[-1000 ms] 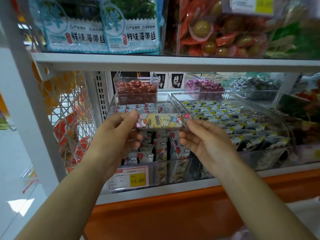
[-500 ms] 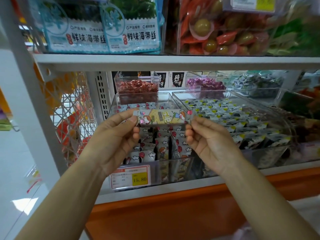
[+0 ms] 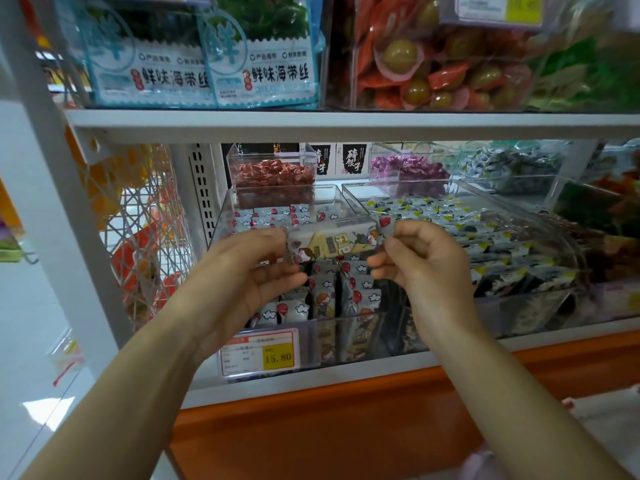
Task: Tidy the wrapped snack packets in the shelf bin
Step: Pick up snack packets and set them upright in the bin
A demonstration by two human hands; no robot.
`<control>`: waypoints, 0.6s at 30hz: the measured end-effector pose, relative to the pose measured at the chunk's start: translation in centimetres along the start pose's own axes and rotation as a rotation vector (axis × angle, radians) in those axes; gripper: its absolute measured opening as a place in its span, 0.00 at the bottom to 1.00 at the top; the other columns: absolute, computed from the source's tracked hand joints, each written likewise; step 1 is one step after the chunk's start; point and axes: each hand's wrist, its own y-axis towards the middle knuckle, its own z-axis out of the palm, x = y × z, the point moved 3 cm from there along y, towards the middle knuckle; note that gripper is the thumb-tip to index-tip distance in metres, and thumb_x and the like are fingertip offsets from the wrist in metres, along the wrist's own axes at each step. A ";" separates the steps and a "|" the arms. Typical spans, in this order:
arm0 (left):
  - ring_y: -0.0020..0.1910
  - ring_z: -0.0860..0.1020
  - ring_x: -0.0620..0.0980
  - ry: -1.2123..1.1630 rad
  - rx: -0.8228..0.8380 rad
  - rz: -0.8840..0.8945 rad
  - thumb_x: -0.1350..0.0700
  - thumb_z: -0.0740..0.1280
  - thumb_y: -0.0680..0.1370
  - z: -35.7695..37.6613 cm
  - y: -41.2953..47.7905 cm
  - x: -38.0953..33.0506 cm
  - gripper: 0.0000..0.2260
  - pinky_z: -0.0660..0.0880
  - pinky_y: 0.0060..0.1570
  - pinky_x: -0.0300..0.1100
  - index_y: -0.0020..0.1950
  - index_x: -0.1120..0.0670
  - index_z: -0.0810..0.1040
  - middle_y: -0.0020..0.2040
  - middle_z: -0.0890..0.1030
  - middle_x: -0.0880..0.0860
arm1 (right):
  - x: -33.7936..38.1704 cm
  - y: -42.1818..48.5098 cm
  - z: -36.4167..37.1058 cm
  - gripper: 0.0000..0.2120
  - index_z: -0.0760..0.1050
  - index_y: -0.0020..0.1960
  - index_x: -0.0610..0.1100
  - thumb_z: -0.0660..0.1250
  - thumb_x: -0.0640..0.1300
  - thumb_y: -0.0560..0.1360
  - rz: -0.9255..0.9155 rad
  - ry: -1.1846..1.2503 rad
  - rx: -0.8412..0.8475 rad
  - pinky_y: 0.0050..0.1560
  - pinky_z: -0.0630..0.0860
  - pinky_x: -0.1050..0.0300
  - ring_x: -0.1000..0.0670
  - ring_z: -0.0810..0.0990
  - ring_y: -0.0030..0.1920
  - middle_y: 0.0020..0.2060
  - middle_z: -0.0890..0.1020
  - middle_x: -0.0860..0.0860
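The step in hand looks like squaring up a single snack packet before it goes back into its row. The left hand pinches one end of it between thumb and curled fingers, and the right hand pinches the other end the same way. The packet is stretched flat and nearly level between the two hands, printed face towards the camera. It hangs in the air, clear of the stock, just above and beyond the knuckles. Directly under both hands stand the other packets of the same kind, filed on edge in the clear shelf bin. More of them lie flat further back, past the fingertips. Below the left wrist a yellow price tag is fixed to the bin's front. Off to the outside of the right hand sits a neighbouring bin of black-and-yellow packets, which I judge to be no part of this job. The next move probably calls for turning the packet upright to match its neighbours. It would then be lowered into a gap in the row beneath the hands, one end let go first so the other hand can press it in. The wrapper looks thin and slippery, so a light, even pinch should serve better than a squeeze.
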 end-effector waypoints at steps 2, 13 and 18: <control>0.41 0.82 0.50 0.130 -0.021 0.040 0.54 0.69 0.67 -0.2 0.0 0.1 0.08 0.79 0.40 0.38 0.42 0.57 0.82 0.42 0.82 0.55 | 0.1 -0.1 0.2 0.07 0.76 0.49 0.38 0.61 0.31 0.77 -0.008 0.009 0.019 0.34 0.79 0.62 0.52 0.82 0.33 0.38 0.80 0.45; 0.47 0.83 0.49 0.504 0.015 0.140 0.51 0.71 0.64 -0.1 -0.5 -0.3 0.20 0.77 0.53 0.46 0.55 0.44 0.79 0.49 0.84 0.48 | -0.2 -0.5 0.9 0.06 0.76 0.52 0.50 0.67 0.44 0.75 0.003 -0.117 0.169 0.33 0.81 0.51 0.49 0.82 0.35 0.43 0.81 0.53; 0.42 0.82 0.50 0.604 0.016 0.150 0.59 0.72 0.71 0.5 -0.7 -0.4 0.13 0.79 0.43 0.42 0.52 0.45 0.80 0.48 0.83 0.54 | 0.1 -0.8 1.3 0.04 0.79 0.45 0.53 0.68 0.45 0.75 0.000 -0.179 0.171 0.35 0.81 0.45 0.51 0.80 0.32 0.35 0.78 0.66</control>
